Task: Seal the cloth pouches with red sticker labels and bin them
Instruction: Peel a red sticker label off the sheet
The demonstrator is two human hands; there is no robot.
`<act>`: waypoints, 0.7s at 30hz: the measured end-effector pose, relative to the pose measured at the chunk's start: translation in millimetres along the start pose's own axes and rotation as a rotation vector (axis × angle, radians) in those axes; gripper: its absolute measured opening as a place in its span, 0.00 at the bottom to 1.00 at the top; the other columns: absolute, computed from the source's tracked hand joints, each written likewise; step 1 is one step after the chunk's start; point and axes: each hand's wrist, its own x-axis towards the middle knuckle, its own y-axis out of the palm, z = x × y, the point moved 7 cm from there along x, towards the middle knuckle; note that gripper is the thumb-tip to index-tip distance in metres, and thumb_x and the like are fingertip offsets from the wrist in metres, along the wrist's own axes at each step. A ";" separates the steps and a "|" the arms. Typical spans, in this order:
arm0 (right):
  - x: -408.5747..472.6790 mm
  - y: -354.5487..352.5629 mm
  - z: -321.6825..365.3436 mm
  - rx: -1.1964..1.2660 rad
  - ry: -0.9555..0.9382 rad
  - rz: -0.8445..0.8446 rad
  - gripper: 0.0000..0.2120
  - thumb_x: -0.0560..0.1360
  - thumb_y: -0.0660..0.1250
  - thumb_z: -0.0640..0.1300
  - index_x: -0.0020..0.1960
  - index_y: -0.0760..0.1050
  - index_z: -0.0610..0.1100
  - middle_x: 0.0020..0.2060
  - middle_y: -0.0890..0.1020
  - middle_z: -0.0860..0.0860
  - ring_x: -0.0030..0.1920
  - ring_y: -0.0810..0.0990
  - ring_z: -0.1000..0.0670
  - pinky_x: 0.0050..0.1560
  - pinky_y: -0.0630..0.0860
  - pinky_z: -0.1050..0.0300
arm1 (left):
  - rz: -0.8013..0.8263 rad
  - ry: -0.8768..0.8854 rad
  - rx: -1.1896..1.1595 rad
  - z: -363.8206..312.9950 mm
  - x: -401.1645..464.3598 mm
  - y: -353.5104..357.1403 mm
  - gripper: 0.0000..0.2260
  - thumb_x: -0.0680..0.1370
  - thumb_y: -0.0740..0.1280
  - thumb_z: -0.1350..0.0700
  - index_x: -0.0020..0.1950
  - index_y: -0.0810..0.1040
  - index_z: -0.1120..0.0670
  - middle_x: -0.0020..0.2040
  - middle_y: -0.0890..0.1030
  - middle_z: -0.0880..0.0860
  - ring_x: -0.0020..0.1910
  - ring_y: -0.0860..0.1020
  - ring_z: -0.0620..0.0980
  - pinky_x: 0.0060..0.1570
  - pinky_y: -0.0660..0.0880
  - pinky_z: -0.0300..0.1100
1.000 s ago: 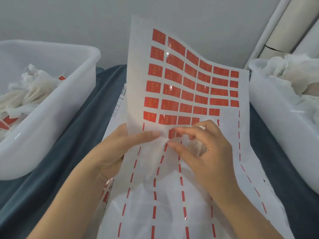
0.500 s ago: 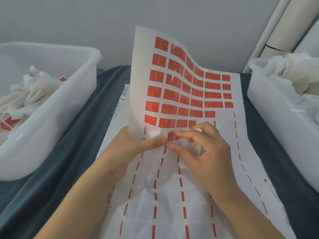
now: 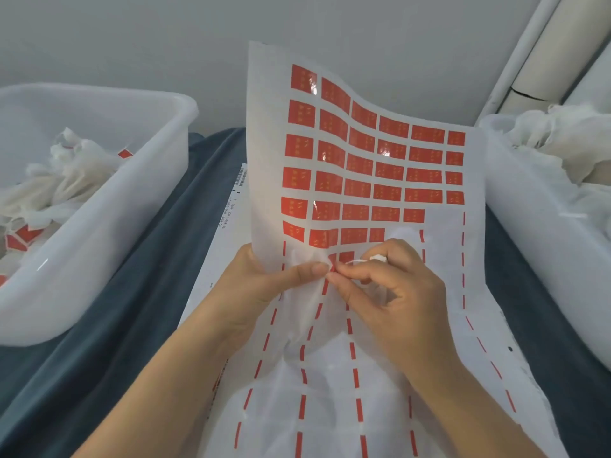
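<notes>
- Now the sticker sheet (image 3: 363,180) is held lower and flatter than a moment ago, pinched by the left hand (image 3: 264,285).
- A red label (image 3: 332,264) is nipped by the right hand (image 3: 390,292); peeling is judged underway.
- Pouches lie in both white bins (image 3: 158,180) on dark cloth (image 3: 165,259).

Glossy red stickers (image 3: 360,160) sat on translucent waxy backing paper (image 3: 330,408); the bins (image 3: 139,200) were smooth milky plastic.
</notes>
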 end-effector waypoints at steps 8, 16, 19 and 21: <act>3.9 1.7 -10.1 0.208 0.125 0.094 0.06 0.69 0.69 0.47 0.43 0.82 0.47 0.37 0.74 0.61 0.42 0.74 0.60 0.44 0.70 0.77 | 0.002 0.014 -0.004 -3.4 -0.1 -3.7 0.17 0.57 0.74 0.47 0.43 0.79 0.32 0.44 0.84 0.43 0.42 0.83 0.44 0.32 0.77 0.36; 1.7 -3.6 -25.8 0.228 0.346 0.017 0.05 0.69 0.68 0.55 0.39 0.72 0.59 0.40 0.75 0.66 0.48 0.73 0.69 0.46 0.68 0.81 | -0.082 -0.120 -0.002 6.7 1.5 -17.8 0.14 0.59 0.74 0.48 0.42 0.81 0.37 0.41 0.85 0.45 0.39 0.83 0.48 0.30 0.79 0.43; -1.0 -9.1 -43.8 0.364 0.558 -0.040 0.04 0.70 0.68 0.54 0.39 0.76 0.55 0.39 0.80 0.61 0.46 0.77 0.65 0.43 0.75 0.75 | -0.258 -0.226 0.039 16.8 2.6 -42.8 0.14 0.66 0.74 0.50 0.49 0.79 0.45 0.43 0.85 0.45 0.39 0.84 0.49 0.40 0.78 0.52; -5.8 -4.1 -52.1 0.542 0.719 -0.028 0.08 0.68 0.68 0.57 0.42 0.79 0.54 0.40 0.82 0.60 0.43 0.80 0.61 0.38 0.79 0.67 | -0.476 -0.159 0.228 11.6 2.7 -60.3 0.23 0.69 0.74 0.53 0.61 0.69 0.45 0.58 0.79 0.46 0.53 0.80 0.50 0.54 0.74 0.57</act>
